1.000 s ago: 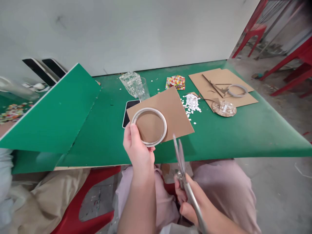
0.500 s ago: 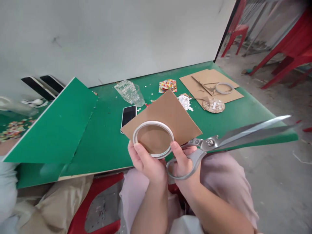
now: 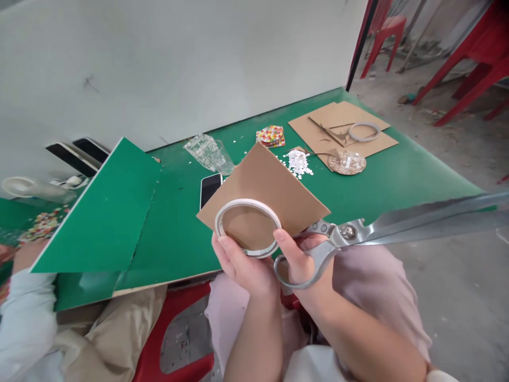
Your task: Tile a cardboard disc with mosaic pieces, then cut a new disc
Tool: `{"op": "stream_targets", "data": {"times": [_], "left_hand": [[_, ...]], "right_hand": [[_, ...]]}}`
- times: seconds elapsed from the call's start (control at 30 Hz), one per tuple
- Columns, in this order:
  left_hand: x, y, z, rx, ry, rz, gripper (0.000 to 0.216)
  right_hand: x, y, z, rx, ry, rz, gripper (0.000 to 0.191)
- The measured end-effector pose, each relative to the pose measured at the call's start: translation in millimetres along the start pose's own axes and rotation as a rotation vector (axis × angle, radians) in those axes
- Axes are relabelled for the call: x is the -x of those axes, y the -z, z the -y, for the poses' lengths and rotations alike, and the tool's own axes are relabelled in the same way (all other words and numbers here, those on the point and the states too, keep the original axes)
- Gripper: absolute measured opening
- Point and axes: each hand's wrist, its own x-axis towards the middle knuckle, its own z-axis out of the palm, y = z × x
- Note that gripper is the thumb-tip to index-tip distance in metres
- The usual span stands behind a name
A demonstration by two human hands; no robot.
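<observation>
A square piece of brown cardboard (image 3: 260,183) is held up over the table edge, one corner pointing away. Against its near side lies a thin white tape roll (image 3: 275,217), with bare cardboard showing through the ring. My left hand (image 3: 250,265) is closed on the cardboard and roll, thumb on the roll's lower left. Large grey metal scissors (image 3: 345,232) hang in my right hand (image 3: 308,265), my thumb through one handle loop. That thumb's tip also presses the roll's right rim. The blades point right, away from the cardboard; fingers beneath are partly hidden.
On the green table (image 3: 170,233) are a phone (image 3: 210,190), a clear plastic cup (image 3: 210,153), white chips (image 3: 299,163), a mosaic disc (image 3: 347,163) and cardboard sheets (image 3: 306,132) with another ring (image 3: 364,123). A green board (image 3: 107,207) stands left, beside another person's sleeve (image 3: 32,302).
The view has shifted slightly, so the scissor blades now reach the right picture edge. My hands keep the same hold on the cardboard, tape roll and scissors.
</observation>
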Motion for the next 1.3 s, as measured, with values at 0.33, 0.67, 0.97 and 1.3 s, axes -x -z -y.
{"op": "stream_targets", "data": {"times": [0.33,0.67,0.97,1.3], "left_hand": [[-54.7,5.7,-9.0,-0.151,-0.14,0.11,0.038],[-64.9,-3.3,2.1,-0.752,-0.432,0.269,0.054],[-66.1,-8.2,-6.3,-0.632,-0.451,0.23,0.051],[-83.3,-10.3,-30.3,-0.506,-0.466,0.11,0.054]], "right_hand": [[-24.9,22.1,-20.7,0.227,0.102,0.076,0.024],[-29.8,25.6,-10.0,0.337,0.13,0.176,0.021],[-30.2,36.9,-9.5,0.37,0.15,0.225,0.022],[10.4,98.9,-22.8,0.521,-0.023,0.858,0.041]]}}
